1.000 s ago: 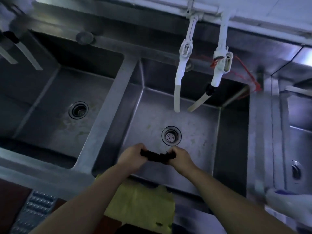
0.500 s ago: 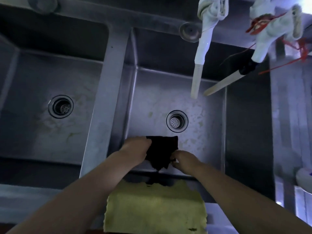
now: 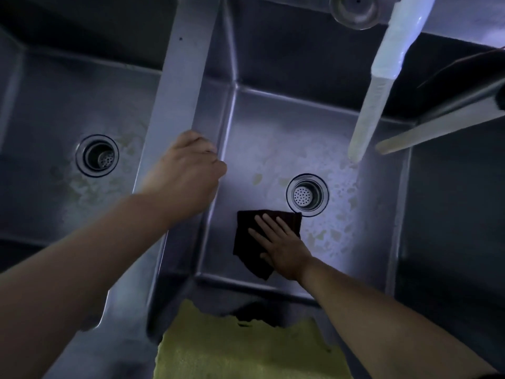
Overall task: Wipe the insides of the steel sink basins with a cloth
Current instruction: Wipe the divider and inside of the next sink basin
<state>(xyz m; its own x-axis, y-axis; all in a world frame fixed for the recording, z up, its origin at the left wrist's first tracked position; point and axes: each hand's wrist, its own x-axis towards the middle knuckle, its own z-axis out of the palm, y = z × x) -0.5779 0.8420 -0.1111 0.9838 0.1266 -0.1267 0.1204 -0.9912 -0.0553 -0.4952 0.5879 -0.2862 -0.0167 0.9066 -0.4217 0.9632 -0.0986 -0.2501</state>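
We press the dark square cloth (image 3: 266,242) flat on the right steel basin's floor (image 3: 341,242) with right hand (image 3: 281,246) fingers straight; left hand (image 3: 185,176) fingers curl over the steel divider (image 3: 183,86), bracing

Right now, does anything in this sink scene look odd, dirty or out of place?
Yellowish blotches spot the floor of the right basin around its drain, beside the dark cloth that the right hand presses flat. The left basin shows similar stains. Nothing looks spilled or broken.
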